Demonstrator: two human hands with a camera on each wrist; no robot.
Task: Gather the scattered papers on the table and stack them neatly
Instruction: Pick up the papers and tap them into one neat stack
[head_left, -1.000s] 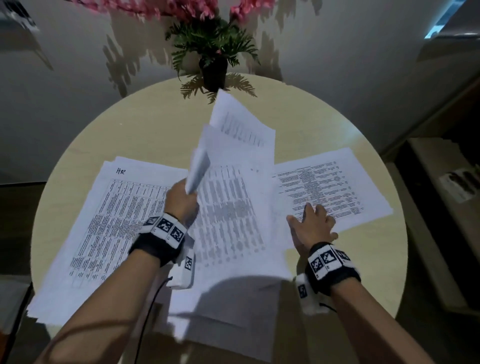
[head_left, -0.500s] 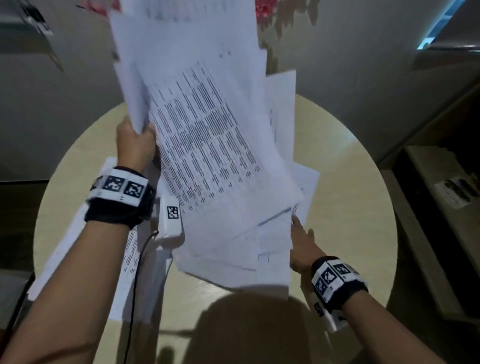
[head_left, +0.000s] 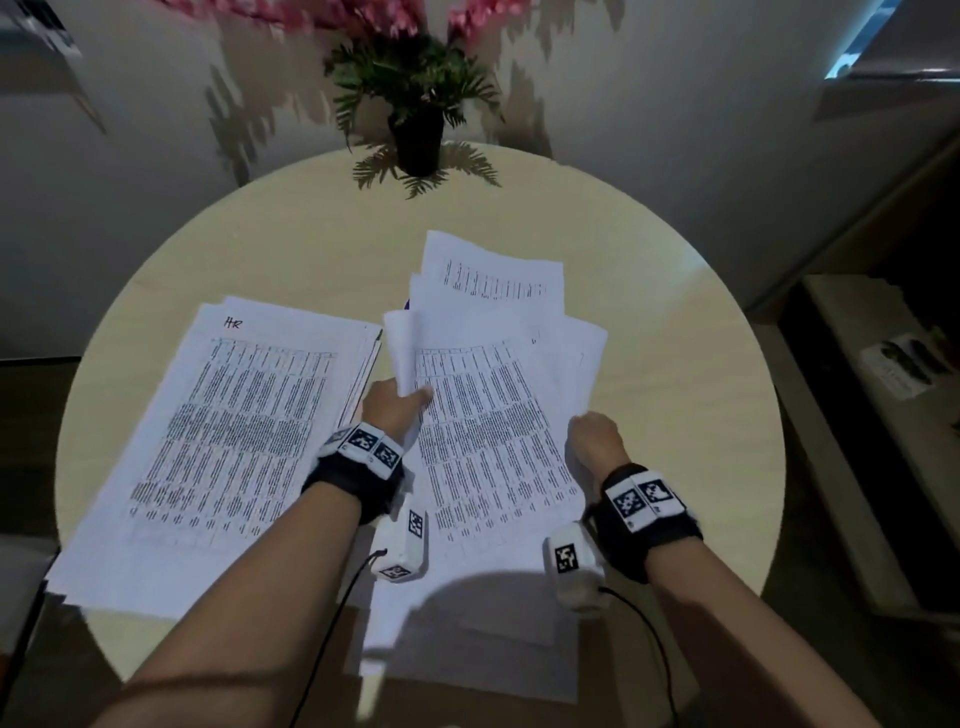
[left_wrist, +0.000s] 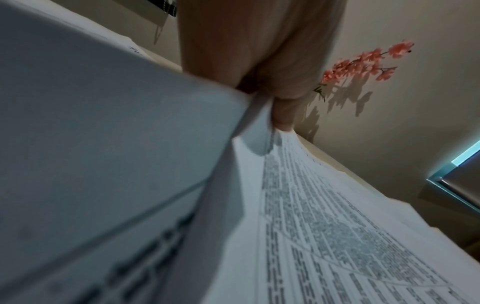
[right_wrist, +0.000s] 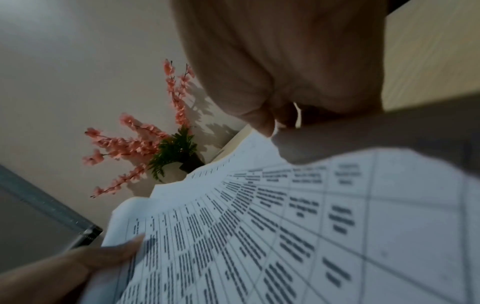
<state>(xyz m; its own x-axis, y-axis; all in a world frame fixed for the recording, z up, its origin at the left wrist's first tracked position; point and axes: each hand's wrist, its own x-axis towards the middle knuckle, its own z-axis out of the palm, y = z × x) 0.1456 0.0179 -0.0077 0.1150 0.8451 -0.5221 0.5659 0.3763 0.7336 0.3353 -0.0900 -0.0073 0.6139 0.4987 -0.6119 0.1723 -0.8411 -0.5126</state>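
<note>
A loose bundle of printed papers (head_left: 483, 426) lies fanned in the middle of the round table (head_left: 675, 364). My left hand (head_left: 397, 402) grips its left edge, thumb on top of the printed sheet (left_wrist: 324, 226). My right hand (head_left: 595, 434) pinches the bundle's right edge between thumb and fingers, as the right wrist view shows (right_wrist: 285, 226). A second stack of papers (head_left: 228, 441), marked "HR" at its top, rests flat on the table's left side, just left of my left hand.
A dark pot with green fronds and pink flowers (head_left: 418, 140) stands at the table's far edge against the wall. A low shelf (head_left: 883, 389) with small items runs along the right. The bundle's near end overhangs the table's front edge.
The bundle, lifted high in my left hand half a second ago, has come back down onto the table. My right hand now pinches its right edge. The sheet on the right has joined the bundle.
</note>
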